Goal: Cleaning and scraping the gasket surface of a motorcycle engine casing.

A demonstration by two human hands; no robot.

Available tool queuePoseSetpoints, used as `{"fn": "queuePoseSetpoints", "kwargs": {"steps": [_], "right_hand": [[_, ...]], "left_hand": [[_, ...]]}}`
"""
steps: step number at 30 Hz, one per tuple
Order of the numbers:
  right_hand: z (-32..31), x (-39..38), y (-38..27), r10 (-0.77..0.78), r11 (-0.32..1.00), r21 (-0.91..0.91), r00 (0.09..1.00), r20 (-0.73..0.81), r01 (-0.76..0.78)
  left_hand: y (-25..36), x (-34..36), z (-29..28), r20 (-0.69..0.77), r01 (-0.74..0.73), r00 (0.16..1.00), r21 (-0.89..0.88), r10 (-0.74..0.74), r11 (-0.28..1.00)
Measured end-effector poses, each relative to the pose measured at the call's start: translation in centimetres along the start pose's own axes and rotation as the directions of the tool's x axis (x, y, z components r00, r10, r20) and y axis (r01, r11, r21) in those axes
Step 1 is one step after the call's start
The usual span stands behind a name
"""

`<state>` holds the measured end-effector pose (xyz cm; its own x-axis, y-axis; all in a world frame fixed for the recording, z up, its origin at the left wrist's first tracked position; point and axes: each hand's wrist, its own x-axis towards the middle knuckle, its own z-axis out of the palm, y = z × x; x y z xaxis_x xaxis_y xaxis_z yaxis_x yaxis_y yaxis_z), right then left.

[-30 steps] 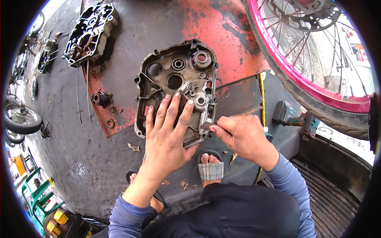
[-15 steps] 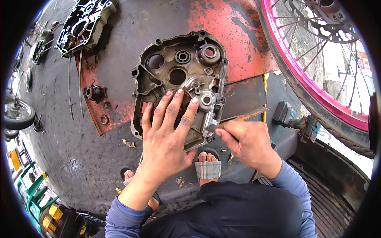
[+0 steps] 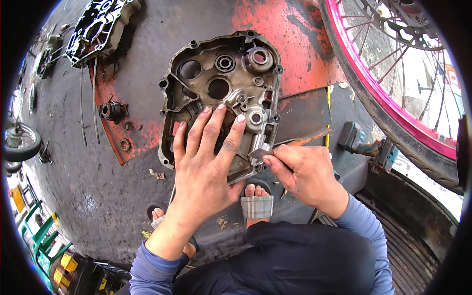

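A grey metal engine crankcase half [image 3: 204,78] lies with its hollow side up on the ground before me. My left hand [image 3: 204,157] rests flat on its lower part, fingers stretched and spread, steadying nothing between them. At the casing's lower right edge, my right hand [image 3: 307,174] is closed in a pinch on a small flat metal scraper blade [image 3: 259,154]. The blade's end touches or nearly touches the casing's rim; the rest of it is hidden in my fingers.
Another crankcase part [image 3: 101,32] lies far left, beside a dark splined gear piece [image 3: 113,111] and a small ring [image 3: 125,144]. A cordless power tool [image 3: 366,142] lies right, under a pink-rimmed wheel [image 3: 339,64]. A worn red metal sheet [image 3: 260,24] is under the casing.
The casing sits slightly higher and further left in view. The scraper blade has shifted a little along the rim and its angle differs. My left hand stays spread on the casing.
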<state>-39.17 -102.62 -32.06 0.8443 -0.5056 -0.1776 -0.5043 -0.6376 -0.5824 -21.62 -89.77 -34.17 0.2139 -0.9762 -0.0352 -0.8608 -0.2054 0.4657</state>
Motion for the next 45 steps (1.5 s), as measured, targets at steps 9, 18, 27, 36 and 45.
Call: {"fn": "queuePoseSetpoints", "kwargs": {"steps": [9, 18, 27, 36, 45], "right_hand": [[0.6, -0.9, 0.3, -0.020, 0.999, -0.048, 1.000, -0.007, 0.020], [1.2, -1.2, 0.3, -0.039, 0.999, -0.025, 0.998, -0.046, 0.038], [1.0, -0.7, 0.5, -0.076, 0.996, -0.052, 0.995, -0.057, 0.073], [0.6, 0.2, 0.4, -0.117, 0.991, -0.071, 0.991, -0.072, 0.111], [0.6, -1.0, 0.5, -0.104, 0.993, -0.049, 0.995, -0.003, 0.104]], "left_hand": [[0.0, 0.0, -0.1, 0.022, 0.008, 1.000, -0.004, -0.008, 1.000], [0.3, 0.0, -0.4, 0.058, 0.039, 0.998, -0.030, -0.038, 0.999], [0.2, 0.1, -0.4, 0.061, 0.038, 0.998, -0.048, -0.035, 0.998], [0.1, 0.2, -0.6, 0.023, 0.023, 0.999, -0.029, -0.023, 0.999], [0.1, 0.1, -0.5, 0.037, 0.032, 0.999, -0.041, -0.030, 0.999]]}}
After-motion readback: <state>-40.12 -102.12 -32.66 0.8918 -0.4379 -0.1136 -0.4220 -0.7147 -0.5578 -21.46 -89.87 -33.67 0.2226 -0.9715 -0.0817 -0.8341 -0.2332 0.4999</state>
